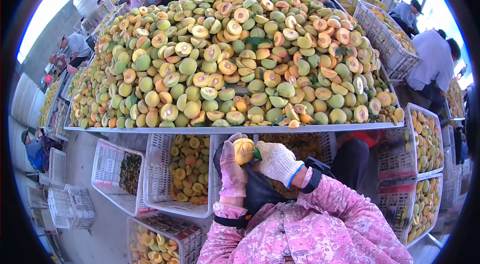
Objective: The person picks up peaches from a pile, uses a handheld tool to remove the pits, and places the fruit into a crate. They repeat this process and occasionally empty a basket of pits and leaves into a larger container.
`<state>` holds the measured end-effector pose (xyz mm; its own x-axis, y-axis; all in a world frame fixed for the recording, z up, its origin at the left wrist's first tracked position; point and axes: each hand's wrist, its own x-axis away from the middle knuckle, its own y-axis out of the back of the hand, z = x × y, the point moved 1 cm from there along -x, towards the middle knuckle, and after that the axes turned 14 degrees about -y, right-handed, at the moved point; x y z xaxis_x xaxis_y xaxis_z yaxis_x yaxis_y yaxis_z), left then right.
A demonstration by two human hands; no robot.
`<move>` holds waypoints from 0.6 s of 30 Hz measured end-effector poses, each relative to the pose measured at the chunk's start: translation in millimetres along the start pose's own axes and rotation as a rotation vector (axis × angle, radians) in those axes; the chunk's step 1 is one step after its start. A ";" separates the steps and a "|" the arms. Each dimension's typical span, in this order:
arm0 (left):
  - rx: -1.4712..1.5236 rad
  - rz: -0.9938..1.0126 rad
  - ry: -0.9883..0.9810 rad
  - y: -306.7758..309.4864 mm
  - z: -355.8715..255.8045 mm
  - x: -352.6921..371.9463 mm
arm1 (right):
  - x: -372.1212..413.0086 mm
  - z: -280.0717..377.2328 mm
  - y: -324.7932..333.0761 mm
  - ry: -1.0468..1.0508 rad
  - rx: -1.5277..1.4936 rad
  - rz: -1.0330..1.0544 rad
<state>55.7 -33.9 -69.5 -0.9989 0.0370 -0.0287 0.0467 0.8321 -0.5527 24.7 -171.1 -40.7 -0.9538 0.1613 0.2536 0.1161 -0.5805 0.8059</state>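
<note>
My left hand point(232, 166), in a worn pinkish glove, and my right hand point(276, 160), in a white knit glove, meet just below the table edge around one yellow fruit point(243, 150). A small green-handled tool tip point(257, 154) shows at the fruit beside my right hand. Both arms wear pink floral sleeves. Above my hands a metal table point(310, 127) carries a huge heap of green and yellow fruit point(235, 59), many cut in halves with the pits showing.
White plastic crates of fruit stand under the table point(187, 171) and at the right point(425, 139); a crate of pits or scraps point(120, 174) sits at the left. Several other people work round the table's far side and the right.
</note>
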 end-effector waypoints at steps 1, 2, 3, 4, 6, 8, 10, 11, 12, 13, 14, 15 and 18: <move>-0.049 0.008 -0.017 0.4 0.7 -0.6 | -1.0 1.5 1.5 -0.015 0.010 0.014; -0.074 0.019 -0.039 0.3 1.3 -1.0 | -2.1 2.1 2.5 -0.016 0.003 0.021; -0.099 0.031 -0.061 -0.1 1.7 -1.0 | -2.8 2.3 3.2 -0.016 -0.003 0.028; -0.124 0.043 -0.082 -0.7 1.0 -1.5 | -3.0 3.8 4.6 -0.017 -0.010 0.035; -0.223 0.066 -0.116 -1.5 -3.8 -1.2 | -3.4 9.6 9.3 -0.059 0.022 0.090; -0.419 0.134 -0.200 0.5 -7.8 -2.6 | -6.2 13.7 8.0 -0.069 0.036 0.135; -0.386 0.111 -0.201 -2.7 -11.9 -2.8 | -9.5 12.0 5.0 -0.032 0.057 0.108; -0.280 0.101 -0.171 6.7 -1.9 -5.2 | -10.4 10.1 3.7 -0.006 0.051 0.111; -0.278 0.110 -0.176 12.4 5.0 -6.7 | -9.7 7.2 -0.1 0.017 0.046 0.116; -0.285 0.131 -0.188 14.8 7.5 -7.5 | -10.3 3.8 -5.0 0.024 0.044 0.130; -0.271 0.138 -0.197 16.7 10.5 -7.2 | -11.6 2.2 -8.1 0.026 0.035 0.154; -0.283 0.142 -0.191 17.9 10.6 -7.3 | -12.5 4.6 -4.4 -0.027 0.038 0.214; -0.283 0.179 -0.164 20.0 4.2 -8.6 | -13.9 3.7 -15.1 -0.110 0.025 0.346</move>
<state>65.2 -19.8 -83.8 -0.9599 0.1260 -0.2503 0.1953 0.9414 -0.2750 37.1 -161.6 -54.4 -0.8213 0.0443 0.5688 0.4349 -0.5966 0.6744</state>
